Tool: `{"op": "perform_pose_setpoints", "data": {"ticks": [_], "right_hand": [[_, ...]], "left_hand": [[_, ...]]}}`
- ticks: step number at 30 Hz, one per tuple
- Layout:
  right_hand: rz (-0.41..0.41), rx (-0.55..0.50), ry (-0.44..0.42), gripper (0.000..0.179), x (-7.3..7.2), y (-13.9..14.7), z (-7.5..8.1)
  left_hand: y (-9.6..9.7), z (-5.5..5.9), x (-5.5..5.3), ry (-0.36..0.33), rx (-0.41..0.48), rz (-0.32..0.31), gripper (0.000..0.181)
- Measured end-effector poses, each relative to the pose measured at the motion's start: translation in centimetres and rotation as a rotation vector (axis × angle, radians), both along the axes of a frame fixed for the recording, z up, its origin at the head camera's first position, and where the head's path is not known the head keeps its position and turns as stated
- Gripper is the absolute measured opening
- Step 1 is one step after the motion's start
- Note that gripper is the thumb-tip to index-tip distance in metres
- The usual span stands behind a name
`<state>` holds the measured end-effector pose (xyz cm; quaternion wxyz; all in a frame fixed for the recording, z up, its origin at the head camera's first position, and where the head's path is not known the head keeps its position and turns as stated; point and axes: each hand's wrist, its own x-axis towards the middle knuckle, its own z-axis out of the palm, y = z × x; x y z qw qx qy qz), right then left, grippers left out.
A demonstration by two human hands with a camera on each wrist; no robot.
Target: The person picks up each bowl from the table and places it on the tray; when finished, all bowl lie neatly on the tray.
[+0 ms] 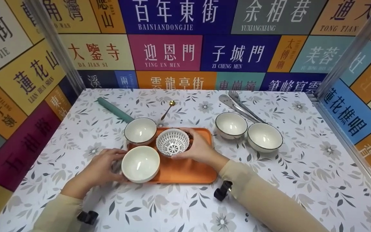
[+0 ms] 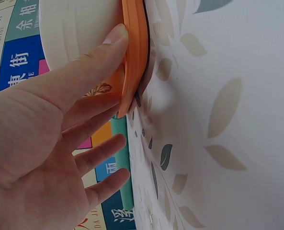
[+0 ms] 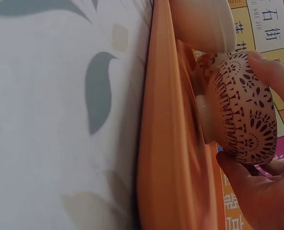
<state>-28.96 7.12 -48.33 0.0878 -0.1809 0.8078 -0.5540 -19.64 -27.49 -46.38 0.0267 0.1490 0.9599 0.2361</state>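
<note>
My right hand (image 1: 201, 148) grips a small bowl with a dark pattern (image 1: 172, 141), thumb and fingers on opposite sides of its wall. In the right wrist view, this patterned bowl (image 3: 247, 105) is close over the orange tray (image 3: 161, 120), foot downward. At the left end of the tray (image 1: 185, 172), my left hand (image 1: 100, 167) touches the rim beside a plain cream bowl (image 1: 140, 164). The left wrist view shows the thumb (image 2: 117, 34) on the tray's edge and the other fingers spread. Behind the cream bowl stands a dark-rimmed white bowl (image 1: 140, 130).
Two more dark-rimmed bowls, one (image 1: 231, 125) beside the other (image 1: 265, 137), stand right of the tray. Behind them lie long metal utensils (image 1: 242, 108). A small gold spoon (image 1: 166, 111) and a green roll (image 1: 114, 109) lie toward the back. Sign-covered walls enclose the table.
</note>
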Motion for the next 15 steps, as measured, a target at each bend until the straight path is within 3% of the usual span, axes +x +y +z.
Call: {"op": "perform_pose_setpoints", "data": {"ticks": [9, 15], "right_hand": [[0.080, -0.042, -0.009, 0.110, 0.0, 0.2, -0.1], [0.105, 0.018, 0.012, 0.120, 0.8, 1.3, -0.1]], "left_hand": [[0.0, -0.1, -0.1, 0.016, 0.007, -0.011, 0.079], [-0.1, -0.4, -0.2, 0.056, 0.018, -0.035, 0.076]]}}
